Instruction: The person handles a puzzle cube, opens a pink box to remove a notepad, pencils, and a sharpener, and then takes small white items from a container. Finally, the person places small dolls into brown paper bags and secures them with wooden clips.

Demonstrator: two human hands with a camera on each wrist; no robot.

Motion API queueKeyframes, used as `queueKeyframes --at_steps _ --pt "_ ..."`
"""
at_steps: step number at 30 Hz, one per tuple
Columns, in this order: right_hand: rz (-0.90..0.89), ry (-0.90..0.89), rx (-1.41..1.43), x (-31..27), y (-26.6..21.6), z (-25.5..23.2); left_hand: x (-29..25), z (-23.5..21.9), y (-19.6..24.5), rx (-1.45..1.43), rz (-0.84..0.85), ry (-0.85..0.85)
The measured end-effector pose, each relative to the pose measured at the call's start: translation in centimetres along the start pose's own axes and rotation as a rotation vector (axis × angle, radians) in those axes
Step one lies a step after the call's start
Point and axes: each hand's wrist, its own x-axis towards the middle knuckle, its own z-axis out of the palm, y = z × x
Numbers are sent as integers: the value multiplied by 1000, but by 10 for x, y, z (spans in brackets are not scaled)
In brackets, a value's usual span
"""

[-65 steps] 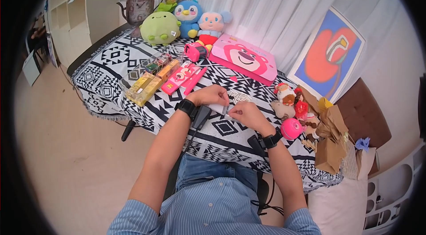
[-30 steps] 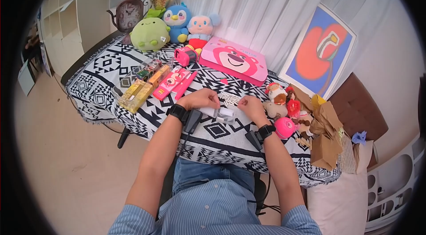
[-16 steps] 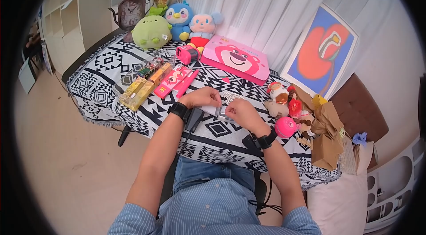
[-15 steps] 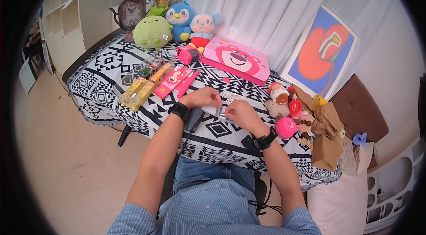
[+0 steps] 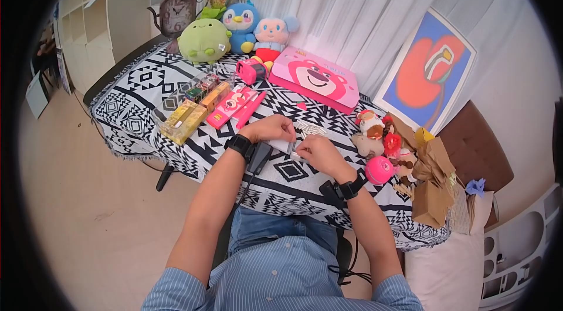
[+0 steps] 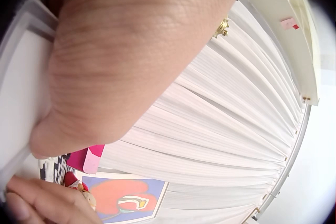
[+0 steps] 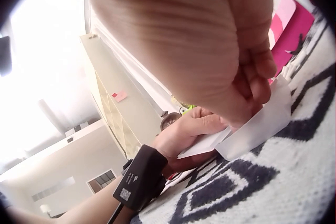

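Note:
In the head view my left hand (image 5: 274, 128) holds a small translucent plastic box with a flat white piece (image 5: 282, 144) at the table's near side. Its thumb side fills the left wrist view, beside the box's pale rim (image 6: 39, 16). My right hand (image 5: 319, 152) meets the box from the other side, fingers curled. Seen from the right wrist, those fingertips dip behind the translucent wall of the box (image 7: 257, 129) and are partly hidden. Small white pieces (image 5: 312, 129) lie loose just beyond both hands.
Behind the hands stand a pink bear box (image 5: 316, 79) and several plush toys (image 5: 205, 41). Pink flat cases (image 5: 231, 108) and yellow packs (image 5: 185, 123) lie left. A pink round object (image 5: 380, 170), small dolls (image 5: 370, 126) and brown paper (image 5: 431, 199) sit right.
About a second ago my right hand was apart from the box, to its right; it has come leftward to the box. My left hand has kept its hold. The head view shifted slightly.

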Motion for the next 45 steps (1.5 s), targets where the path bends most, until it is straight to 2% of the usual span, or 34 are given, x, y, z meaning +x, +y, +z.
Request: queueKeyframes --at_steps 2,6,11,24,32,38,41,42,44,45 --pt "-103 13 -91 0 4 2 0 1 0 -2 -1 -1" --pt "-38 15 -20 -1 -3 2 -2 1 2 -2 -13 4" --pt "-128 34 -44 -1 4 4 0 1 2 13 -14 -6" --pt "-106 23 -41 -1 4 4 -1 1 0 -25 -16 -1" --pt "-16 -43 102 -2 4 -2 0 1 -3 -5 15 7" --pt "-80 -23 85 -1 9 0 1 1 -1 -2 4 3" --pt "-47 -66 72 -1 7 -4 2 1 -4 -21 0 -5" --pt "-46 -60 74 0 10 -5 2 1 -4 -6 2 4" --pt "22 101 198 0 19 -8 2 1 -4 14 2 5" --pt "26 109 202 1 22 -12 1 1 -2 14 -3 13"
